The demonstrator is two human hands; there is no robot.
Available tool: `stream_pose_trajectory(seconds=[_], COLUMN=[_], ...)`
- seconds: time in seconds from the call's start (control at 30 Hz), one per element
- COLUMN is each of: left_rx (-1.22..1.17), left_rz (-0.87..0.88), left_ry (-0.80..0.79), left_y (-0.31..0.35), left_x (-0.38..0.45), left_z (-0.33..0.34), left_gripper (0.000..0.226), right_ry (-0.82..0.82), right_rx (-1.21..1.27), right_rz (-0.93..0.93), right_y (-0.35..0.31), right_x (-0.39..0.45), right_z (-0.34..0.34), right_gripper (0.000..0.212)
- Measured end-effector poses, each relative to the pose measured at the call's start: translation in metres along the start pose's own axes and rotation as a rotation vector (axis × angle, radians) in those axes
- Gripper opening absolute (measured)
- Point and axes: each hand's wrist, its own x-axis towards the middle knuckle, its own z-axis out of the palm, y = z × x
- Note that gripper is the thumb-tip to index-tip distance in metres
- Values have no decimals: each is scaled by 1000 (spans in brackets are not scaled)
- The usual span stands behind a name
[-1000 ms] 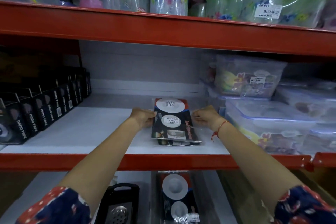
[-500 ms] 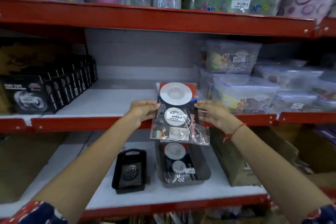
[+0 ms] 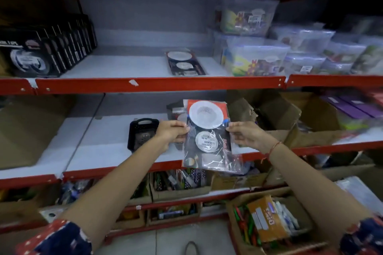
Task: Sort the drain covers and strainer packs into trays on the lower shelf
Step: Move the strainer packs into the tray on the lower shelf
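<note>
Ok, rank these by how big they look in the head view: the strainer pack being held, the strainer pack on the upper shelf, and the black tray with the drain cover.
1. Held strainer pack: largest, though it is nearest the camera.
2 and 3. Upper-shelf strainer pack and black tray: they look alike, the tray partly hidden by the left hand, so I won't rank them.

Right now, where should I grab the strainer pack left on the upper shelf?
Take the strainer pack on the upper shelf by its near short edge, coming from the front. It lies flat, lengthwise toward you, so that thin edge probably lifts easiest. Clear boxes crowd its right side.
</note>
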Motion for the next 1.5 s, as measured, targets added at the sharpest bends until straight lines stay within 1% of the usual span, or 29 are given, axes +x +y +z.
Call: stream_pose_trajectory(seconds=[0.13, 0.2, 0.27, 0.33, 0.4, 0.43, 0.47, 0.53, 0.63, 0.67, 0.7, 0.77, 0.8, 0.83, 0.93, 0.97, 1.0, 1.07, 1.13, 1.23, 1.37, 1.4, 1.5], left_rx=[-9, -26, -48, -71, -75, -69, -62, -39, -50, -53, -49, -36, -31, -29, -23, -27, -28, -28, -16, -17, 14, 26, 75], left_rz=[-99, -146, -183, -216, -230, -238, -248, -264, -296, -311, -323, -341, -348, -352, -367, -379, -388, -417, -441, -468, -478, -475, -447], left_ry=[10, 29, 50, 78, 96, 111, 126, 145, 161, 165, 169, 183, 194, 202, 204, 200, 199, 196, 173, 132, 118, 110, 95], left_y=[-27, -32, -36, -38, -42, -43, -44, -44, -45, -45, -45, -46, -47, -48, -52, -53, -54, -55, -56, -56, -53, -52, -48], left_x=[2, 9, 19, 35, 51, 62, 74, 91, 118, 129, 135, 148, 159, 167, 191, 196, 199, 206, 209, 207, 195, 191, 175], left_z=[4, 4, 5, 5, 4, 4, 4, 4, 6, 6, 7, 7, 7, 7, 6, 7, 7, 7, 5, 3, 4, 4, 5], left_gripper=[13, 14, 14, 14, 9, 16, 24, 29, 19, 14, 13, 22, 22, 19, 20, 16, 12, 14, 17, 16, 13, 15, 30], right_ry=[-15, -4, 24, 44, 55, 59, 63, 77, 106, 110, 111, 99, 100, 103, 125, 115, 95, 64, 50, 36, 19, 22, 37], right_rx=[39, 56, 40, 19, 5, -5, -14, -35, -80, -88, -95, -116, -148, -192, -347, -385, -405, -452, -503, -501, -506, -521, -601], right_rz=[90, 103, 111, 112, 114, 123, 134, 148, 160, 168, 170, 166, 152, 128, 90, 78, 66, 67, 83, 88, 82, 72, 3], right_y=[25, 28, 27, 25, 22, 20, 17, 13, 8, 6, 7, 8, 8, 8, 7, 7, 7, 9, 14, 17, 19, 18, 14], right_x=[9, 17, 28, 45, 59, 69, 81, 98, 129, 140, 151, 170, 182, 194, 221, 226, 228, 234, 236, 229, 214, 210, 189], right_z=[3, 7, 11, 17, 22, 26, 28, 33, 41, 44, 46, 51, 54, 57, 63, 65, 68, 71, 70, 66, 60, 59, 59], right_gripper=[15, 14, 9, 13, 11, 10, 16, 24, 22, 23, 26, 28, 26, 28, 50, 56, 62, 64, 57, 50, 50, 51, 51])
